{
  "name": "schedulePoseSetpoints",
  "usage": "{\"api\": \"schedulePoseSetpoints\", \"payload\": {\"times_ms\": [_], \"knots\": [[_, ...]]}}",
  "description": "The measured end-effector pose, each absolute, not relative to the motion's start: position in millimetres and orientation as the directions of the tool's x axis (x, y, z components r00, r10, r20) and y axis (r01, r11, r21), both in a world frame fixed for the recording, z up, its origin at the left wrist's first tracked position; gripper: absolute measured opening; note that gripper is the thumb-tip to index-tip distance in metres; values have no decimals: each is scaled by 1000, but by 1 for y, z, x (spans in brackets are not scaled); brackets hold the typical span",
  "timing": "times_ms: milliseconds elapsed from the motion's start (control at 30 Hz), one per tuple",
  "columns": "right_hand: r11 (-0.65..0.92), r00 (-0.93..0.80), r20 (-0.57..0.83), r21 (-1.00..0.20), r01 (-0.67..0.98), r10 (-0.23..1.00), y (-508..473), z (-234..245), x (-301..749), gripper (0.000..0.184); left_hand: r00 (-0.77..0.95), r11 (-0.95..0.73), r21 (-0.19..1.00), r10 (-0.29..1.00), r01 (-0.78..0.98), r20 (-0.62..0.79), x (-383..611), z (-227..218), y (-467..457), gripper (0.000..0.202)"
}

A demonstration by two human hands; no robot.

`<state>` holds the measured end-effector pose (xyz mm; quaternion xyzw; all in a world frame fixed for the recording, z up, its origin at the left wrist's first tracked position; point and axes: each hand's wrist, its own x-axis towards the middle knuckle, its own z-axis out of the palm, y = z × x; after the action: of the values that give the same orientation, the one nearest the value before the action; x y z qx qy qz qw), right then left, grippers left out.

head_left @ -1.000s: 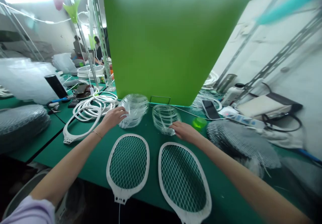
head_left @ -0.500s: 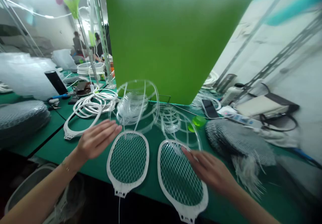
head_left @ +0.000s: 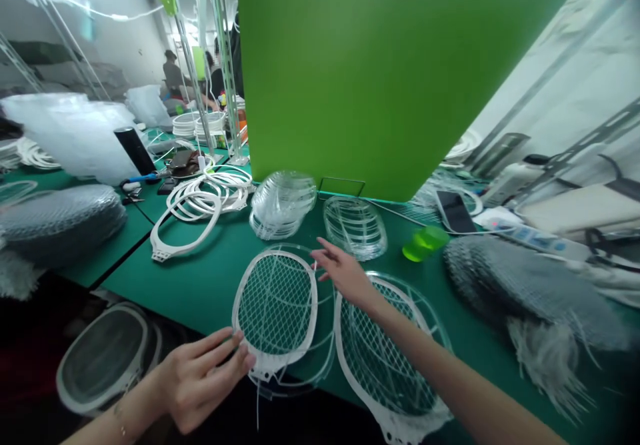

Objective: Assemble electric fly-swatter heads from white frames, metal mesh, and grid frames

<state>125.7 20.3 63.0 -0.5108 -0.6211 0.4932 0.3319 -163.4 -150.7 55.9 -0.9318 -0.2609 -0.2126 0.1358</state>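
Note:
Two white oval racket frames with diamond mesh lie side by side on the green table: the left frame and the right frame. A transparent ribbed plastic cage rests over the left frame, and another over the right. My left hand is open, its fingertips at the left frame's lower rim. My right hand is open above the gap between the frames, holding nothing. Behind it stand two stacks of transparent cages.
A large green board rises behind the stacks. White coiled frames, a single white frame, a green cup, a phone and grey mesh bundles lie around. Co-workers sit far back. The table edge runs along the lower left.
The transparent cages, seen in the air earlier, now lie on the two frames. My left hand has moved toward me to the lower rim, and my right hand has moved farther away, toward the stacks.

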Motion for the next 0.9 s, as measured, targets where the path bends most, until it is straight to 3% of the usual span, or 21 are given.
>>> {"api": "schedulePoseSetpoints", "payload": {"times_ms": [100, 233, 300, 400, 633, 900], "knots": [[-138, -307, -214, -958, 251, 927, 54, 42, 85, 29, 756, -822, -123, 439, 556, 485, -164, 61, -137, 29], [-113, -289, -206, -944, 308, 935, 70, 16, 70, 21, 641, -706, 9, 648, 708, 411, -148, 82, -85, 65], [-73, -290, -187, -929, 362, 938, 71, 11, 68, 22, 522, -574, 77, 786, 815, 330, -135, 81, -50, 51], [36, -291, -114, -886, 463, 950, 69, 8, 66, 22, 465, -489, 95, 864, 867, 195, -120, 59, -7, 44], [354, -347, 146, -654, 669, 926, 57, 1, 66, 21, 463, -492, 119, 862, 863, 205, -117, 22, 13, 37], [478, -453, 160, -388, 788, 877, 51, -2, 62, 24, 537, -562, 150, 825, 814, 176, -118, 21, 13, 41]]}}
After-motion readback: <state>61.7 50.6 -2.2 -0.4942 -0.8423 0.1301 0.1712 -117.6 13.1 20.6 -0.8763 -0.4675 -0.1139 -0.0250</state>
